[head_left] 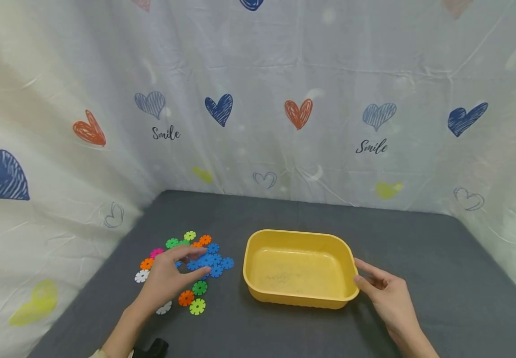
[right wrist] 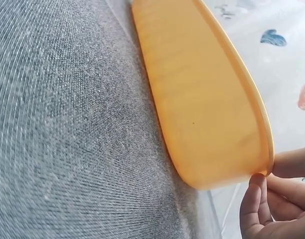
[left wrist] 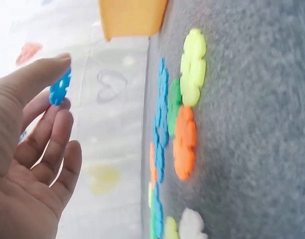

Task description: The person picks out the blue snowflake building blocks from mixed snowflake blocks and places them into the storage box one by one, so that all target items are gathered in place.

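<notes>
Between thumb and fingers, my left hand (head_left: 166, 278) pinches a small blue notched plastic disc (left wrist: 60, 89), seen in the left wrist view. That hand hovers over a spread of flat, flower-like discs, among them a cluster of blue discs (head_left: 215, 259), an orange disc (head_left: 186, 298) and a yellow-green disc (head_left: 197, 307). A yellow plastic basin (head_left: 300, 301) stands upright to the right of the discs, and no disc shows inside it. My right hand (head_left: 389, 293) grips the right end of its rim with thumb and fingers.
The discs and basin lie on a dark grey cloth-covered table (head_left: 311, 333). A pale curtain (head_left: 258, 154) printed with hearts hangs behind the table and along its left side. A black object (head_left: 152, 348) shows by the left forearm at the bottom edge.
</notes>
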Motion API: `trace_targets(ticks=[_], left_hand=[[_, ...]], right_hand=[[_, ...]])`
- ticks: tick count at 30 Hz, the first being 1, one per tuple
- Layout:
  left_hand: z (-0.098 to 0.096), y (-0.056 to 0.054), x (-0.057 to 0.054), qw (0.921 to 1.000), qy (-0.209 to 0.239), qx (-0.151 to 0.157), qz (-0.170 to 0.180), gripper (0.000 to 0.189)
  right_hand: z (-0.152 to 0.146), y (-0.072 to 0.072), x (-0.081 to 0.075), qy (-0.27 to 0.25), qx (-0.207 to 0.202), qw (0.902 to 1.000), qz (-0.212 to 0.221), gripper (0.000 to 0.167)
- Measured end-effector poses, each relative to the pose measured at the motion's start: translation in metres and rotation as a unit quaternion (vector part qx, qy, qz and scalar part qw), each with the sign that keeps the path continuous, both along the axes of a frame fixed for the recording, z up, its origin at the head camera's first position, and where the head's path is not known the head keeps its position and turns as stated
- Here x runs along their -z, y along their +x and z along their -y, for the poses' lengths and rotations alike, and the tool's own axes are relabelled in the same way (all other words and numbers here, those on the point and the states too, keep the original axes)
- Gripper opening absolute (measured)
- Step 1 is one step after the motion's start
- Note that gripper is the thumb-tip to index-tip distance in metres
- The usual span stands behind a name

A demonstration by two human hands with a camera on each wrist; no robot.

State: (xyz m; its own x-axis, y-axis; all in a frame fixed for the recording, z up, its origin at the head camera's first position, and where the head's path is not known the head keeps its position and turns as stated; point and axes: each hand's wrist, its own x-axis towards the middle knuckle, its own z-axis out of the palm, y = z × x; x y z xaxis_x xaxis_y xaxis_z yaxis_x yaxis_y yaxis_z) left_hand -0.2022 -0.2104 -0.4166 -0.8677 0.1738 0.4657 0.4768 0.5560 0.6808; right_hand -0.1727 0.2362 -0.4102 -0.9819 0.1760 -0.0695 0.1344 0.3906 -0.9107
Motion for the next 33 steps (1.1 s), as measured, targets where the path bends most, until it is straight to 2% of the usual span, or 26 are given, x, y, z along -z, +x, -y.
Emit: trace_targets(ticks=[5, 10, 15, 21, 28, 33], left_hand=[[-0.013, 0.000, -0.008, 0.9999, 0.011, 0.010, -0.001, 0.039], [-0.025, -0.004, -0.015, 0.9990, 0.025, 0.036, 0.006, 0.038], [-0.038, -0.008, -0.018, 0.9983, 0.023, 0.053, 0.007, 0.036], [-0.054, -0.011, -0.020, 0.9965, 0.009, 0.082, -0.013, 0.035], [-0.075, -0.013, -0.023, 0.9937, 0.018, 0.110, -0.005, 0.034], [-0.087, -0.016, -0.026, 0.9908, 0.001, 0.132, -0.030, 0.033]], right_hand=[[-0.001, -0.001, 0.001, 0.005, 0.002, 1.0000, 0.003, 0.049], [-0.001, -0.001, 0.000, 0.004, 0.003, 1.0000, 0.002, 0.049], [-0.002, -0.001, 0.000, 0.003, 0.000, 1.0000, 0.009, 0.050], [-0.002, -0.002, 0.001, 0.002, 0.000, 0.9999, 0.011, 0.051], [-0.001, -0.003, 0.000, 0.010, 0.005, 0.9999, 0.007, 0.049], [-0.001, -0.002, 0.001, 0.016, 0.008, 0.9998, 0.004, 0.049]])
